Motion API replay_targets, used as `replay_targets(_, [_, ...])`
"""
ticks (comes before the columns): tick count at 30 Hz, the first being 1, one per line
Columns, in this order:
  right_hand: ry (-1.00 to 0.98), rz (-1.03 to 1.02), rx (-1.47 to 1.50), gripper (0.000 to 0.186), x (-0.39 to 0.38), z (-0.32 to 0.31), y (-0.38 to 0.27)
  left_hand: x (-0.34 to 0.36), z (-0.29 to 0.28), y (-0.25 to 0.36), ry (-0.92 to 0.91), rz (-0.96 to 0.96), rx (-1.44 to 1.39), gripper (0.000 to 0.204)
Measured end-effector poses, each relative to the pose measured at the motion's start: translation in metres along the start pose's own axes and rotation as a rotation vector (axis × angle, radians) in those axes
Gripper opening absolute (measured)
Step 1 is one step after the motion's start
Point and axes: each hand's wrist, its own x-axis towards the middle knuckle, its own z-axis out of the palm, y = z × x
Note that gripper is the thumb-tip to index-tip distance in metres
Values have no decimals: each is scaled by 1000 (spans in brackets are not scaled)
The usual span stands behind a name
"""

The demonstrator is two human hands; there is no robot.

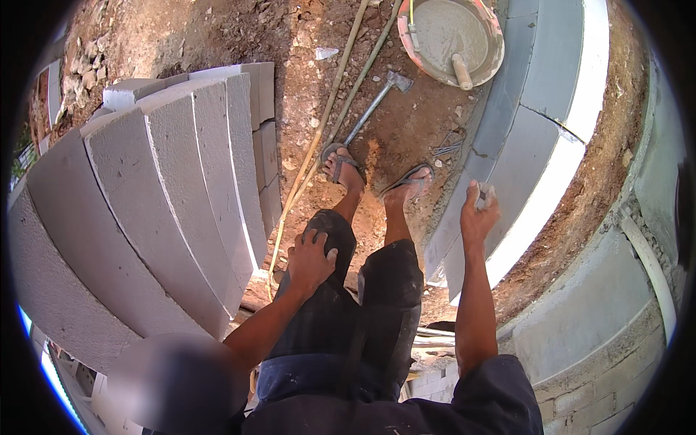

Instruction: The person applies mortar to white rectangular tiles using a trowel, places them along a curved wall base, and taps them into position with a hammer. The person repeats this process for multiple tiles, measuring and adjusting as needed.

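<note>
My left hand rests on my left knee, its fingers spread over the dark trouser leg and holding nothing. My right hand is raised by the low wall of grey blocks on the right. Its fingers are curled round a small grey lump, whose kind is hard to make out. Farther off, a round bucket of wet grey mortar stands beside the wall. A tool with a pale wooden handle sits in the mortar.
Large grey blocks are stacked on the left. A metal-handled hatchet lies by my left foot, beside long bamboo poles. Thin metal rods lie near the wall's base. A pale pipe curves along the far right.
</note>
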Motion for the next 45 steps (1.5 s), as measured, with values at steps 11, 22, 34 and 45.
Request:
replay_targets(11, [-406,407,-175,53,100,379,-12,10,10,-54,145,-33,-363,43])
replay_targets(22, [-1,158,313,42,28,312,32,9,11,-55,110,48,-225,37])
replay_targets(34, [18,246,572,47,-114,-146,17,51,-119,202,340,1067,-24,34])
replay_targets(45, [109,656,256,35,-97,-221,204,65,17,448,163,1869,1403,86])
